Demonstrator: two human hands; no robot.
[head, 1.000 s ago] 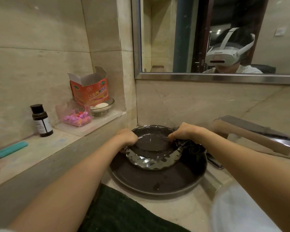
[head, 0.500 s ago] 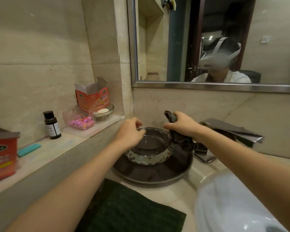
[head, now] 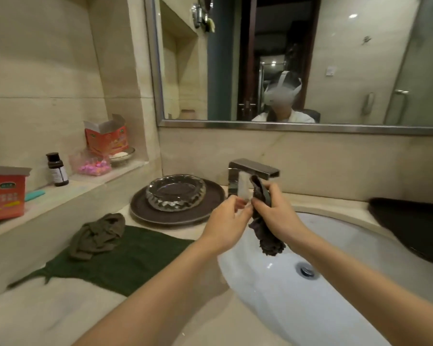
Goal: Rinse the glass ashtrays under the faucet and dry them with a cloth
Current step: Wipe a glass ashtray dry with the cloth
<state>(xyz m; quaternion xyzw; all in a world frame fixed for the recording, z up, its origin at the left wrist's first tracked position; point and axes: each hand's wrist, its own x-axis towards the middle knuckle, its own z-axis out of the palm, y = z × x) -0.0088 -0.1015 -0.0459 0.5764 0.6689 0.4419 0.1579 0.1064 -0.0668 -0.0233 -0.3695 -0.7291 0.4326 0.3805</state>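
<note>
White oval ceramic sink basin (head: 310,295) fills near right, set in a beige stone counter (head: 210,318). Dark green flat towel (head: 125,258) lies on the counter left of the basin, crumpled olive cloth (head: 96,233) on its far edge. Round dark tray (head: 145,208) sits far of the towel; faceted clear glass ashtray (head: 176,193) rests on it, upright, well left of the square chrome faucet (head: 250,171). Right hand (head: 275,213) is over the basin just below the faucet spout, fingers curled round a bunched dark wet cloth (head: 265,236) that hangs down from the fist. Left hand (head: 225,221) is just beside it, fingertips at the cloth's upper edge; pinching or only touching, can't tell. Ledge at far left: two red cardboard boxes (head: 5,193), small brown bottle (head: 57,169).
</note>
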